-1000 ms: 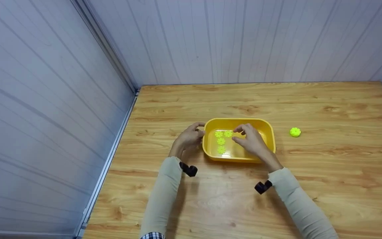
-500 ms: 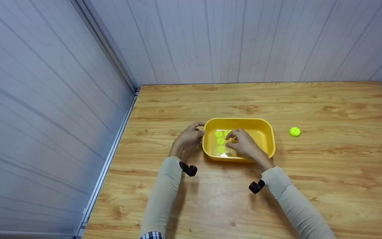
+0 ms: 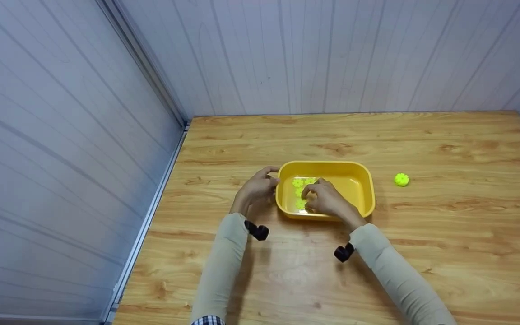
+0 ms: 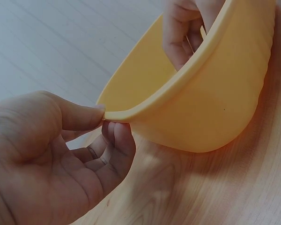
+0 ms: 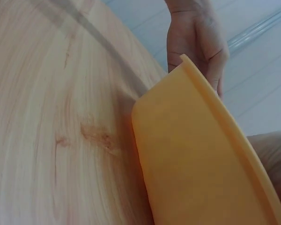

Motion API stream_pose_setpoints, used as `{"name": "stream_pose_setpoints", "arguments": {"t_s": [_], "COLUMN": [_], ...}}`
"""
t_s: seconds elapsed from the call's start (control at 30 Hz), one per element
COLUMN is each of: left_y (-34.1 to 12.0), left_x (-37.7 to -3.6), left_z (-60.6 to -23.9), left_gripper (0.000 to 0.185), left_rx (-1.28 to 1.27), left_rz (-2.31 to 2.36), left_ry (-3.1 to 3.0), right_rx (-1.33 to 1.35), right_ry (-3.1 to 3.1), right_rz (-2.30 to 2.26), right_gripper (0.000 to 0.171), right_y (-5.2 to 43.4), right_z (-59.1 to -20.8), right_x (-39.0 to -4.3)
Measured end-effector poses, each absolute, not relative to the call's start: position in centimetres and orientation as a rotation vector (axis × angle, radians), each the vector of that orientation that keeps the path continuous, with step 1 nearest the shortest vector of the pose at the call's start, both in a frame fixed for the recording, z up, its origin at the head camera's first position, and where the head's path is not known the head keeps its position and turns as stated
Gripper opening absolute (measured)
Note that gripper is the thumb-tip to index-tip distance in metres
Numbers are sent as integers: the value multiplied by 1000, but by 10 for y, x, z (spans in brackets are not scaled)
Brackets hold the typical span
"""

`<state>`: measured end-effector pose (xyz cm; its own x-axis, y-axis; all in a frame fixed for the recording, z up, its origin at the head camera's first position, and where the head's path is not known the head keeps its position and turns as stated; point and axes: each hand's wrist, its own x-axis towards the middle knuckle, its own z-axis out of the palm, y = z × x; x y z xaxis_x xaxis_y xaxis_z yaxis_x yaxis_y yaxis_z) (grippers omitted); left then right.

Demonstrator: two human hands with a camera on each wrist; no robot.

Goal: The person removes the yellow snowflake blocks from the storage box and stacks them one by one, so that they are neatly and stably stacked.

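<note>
My left hand pinches the left end of a yellow plastic basin, with thumb above the rim and fingers beneath it in the left wrist view. Several flat, bright yellow-green flower-shaped pieces lie on the basin floor at the left. Reaching in over the near rim, my right hand has its fingers bent down over the lower right of these pieces. Its fingertips are partly hidden, and I cannot tell whether they hold a piece. The basin wall blocks most of that hand in the right wrist view.
A yellow-green flower-shaped thing sits on the wooden table, right of the basin. Pale panel walls stand behind the table and along its left side. A small black device is strapped at each wrist.
My right hand has moved left and toward me inside the basin, down over the flower pieces, with its fingers drawing in more. My left hand and the basin stay put.
</note>
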<state>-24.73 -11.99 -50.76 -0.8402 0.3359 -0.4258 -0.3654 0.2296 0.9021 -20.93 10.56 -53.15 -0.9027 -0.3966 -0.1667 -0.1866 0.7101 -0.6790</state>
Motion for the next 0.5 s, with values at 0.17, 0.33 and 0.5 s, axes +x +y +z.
{"name": "stream_pose_setpoints", "arguments": {"t_s": [0.17, 0.33, 0.5], "left_y": [-119, -119, -119], "left_x": [-247, -247, -247], "left_z": [-508, -508, -508], "left_gripper": [35, 35, 35], "left_rx": [-24, -16, -24], "left_rz": [1660, 1668, 1653], "left_ry": [1968, 1969, 1980], "right_rx": [-498, -556, -596], "right_ry": [2623, 2627, 2653], "right_rz": [-951, -929, -899], "right_gripper": [20, 22, 24], "right_y": [104, 102, 102], "right_z": [-533, -534, -536], "right_x": [-211, -211, -211]}}
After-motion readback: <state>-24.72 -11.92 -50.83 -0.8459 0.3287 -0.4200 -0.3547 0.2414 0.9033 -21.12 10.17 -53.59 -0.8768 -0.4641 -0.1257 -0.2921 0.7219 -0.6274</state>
